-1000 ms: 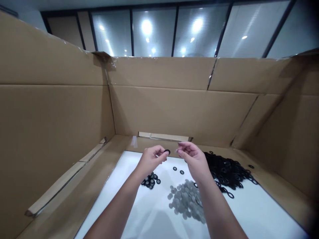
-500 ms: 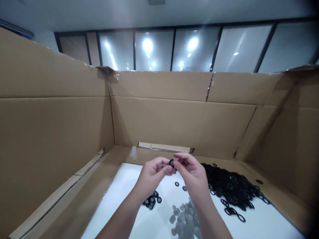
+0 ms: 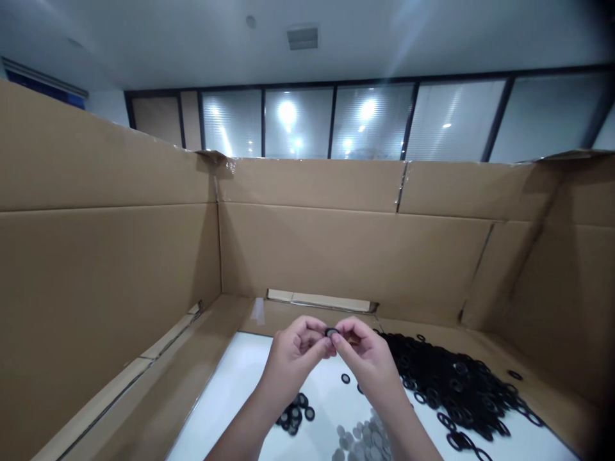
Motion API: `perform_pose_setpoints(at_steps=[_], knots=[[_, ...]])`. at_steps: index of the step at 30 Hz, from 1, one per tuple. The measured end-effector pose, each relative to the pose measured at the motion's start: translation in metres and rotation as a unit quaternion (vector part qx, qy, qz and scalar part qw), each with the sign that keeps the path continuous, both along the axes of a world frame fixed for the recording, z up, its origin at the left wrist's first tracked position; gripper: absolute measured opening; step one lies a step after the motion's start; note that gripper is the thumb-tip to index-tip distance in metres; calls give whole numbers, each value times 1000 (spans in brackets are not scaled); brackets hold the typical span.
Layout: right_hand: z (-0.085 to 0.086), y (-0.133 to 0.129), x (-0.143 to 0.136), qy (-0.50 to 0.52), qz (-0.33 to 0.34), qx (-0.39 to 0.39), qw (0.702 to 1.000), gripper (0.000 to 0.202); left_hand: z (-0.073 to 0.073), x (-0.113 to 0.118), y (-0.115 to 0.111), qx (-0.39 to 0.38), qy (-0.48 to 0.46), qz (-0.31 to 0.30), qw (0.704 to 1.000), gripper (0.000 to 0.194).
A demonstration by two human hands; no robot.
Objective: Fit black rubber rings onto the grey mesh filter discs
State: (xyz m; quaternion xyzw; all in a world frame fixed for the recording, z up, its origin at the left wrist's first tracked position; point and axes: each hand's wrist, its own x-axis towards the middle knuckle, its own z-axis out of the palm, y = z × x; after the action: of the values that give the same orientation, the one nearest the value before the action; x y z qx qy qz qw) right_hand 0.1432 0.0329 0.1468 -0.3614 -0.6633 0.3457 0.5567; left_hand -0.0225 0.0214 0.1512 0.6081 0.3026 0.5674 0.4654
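A small black ring with a grey centre [image 3: 331,332] is pinched between the fingertips of both hands, above the white surface [image 3: 245,371]. My left hand [image 3: 300,352] grips its left side, thumb in front. On its right side are the thumb and fingers of my right hand [image 3: 368,351]. Below, between my forearms, lies a pile of grey discs [image 3: 368,438]. Several black rings with grey centres [image 3: 294,413] are heaped beside my left forearm. A large pile of black rings [image 3: 446,378] spreads to the right of my right hand.
Tall cardboard walls [image 3: 307,250] surround the white surface at the back and both sides. One filled ring [image 3: 345,378] lies just below my hands. A lone black ring [image 3: 514,374] rests on the cardboard at the right. Clear tape [image 3: 258,311] sticks near the back left corner.
The view has tilted up, so hands and piles appear lower in the picture. The fingers of my right hand have closed in around the small ring, which now looks more tilted.
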Motion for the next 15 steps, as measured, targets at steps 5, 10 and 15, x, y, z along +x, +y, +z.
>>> perform_pose_setpoints(at_steps=[5,10,15], knots=[[3,-5,-1,-25,9,-10,1000,28,2,-5,-1,-3,2,-17,1000,26],[9,-11,-2,-70,-12,-16,997,21,4,-10,-3,34,52,-14,998,25],[15,-17,3,-140,-55,5,989,16,5,-8,-4,57,85,10,995,22]])
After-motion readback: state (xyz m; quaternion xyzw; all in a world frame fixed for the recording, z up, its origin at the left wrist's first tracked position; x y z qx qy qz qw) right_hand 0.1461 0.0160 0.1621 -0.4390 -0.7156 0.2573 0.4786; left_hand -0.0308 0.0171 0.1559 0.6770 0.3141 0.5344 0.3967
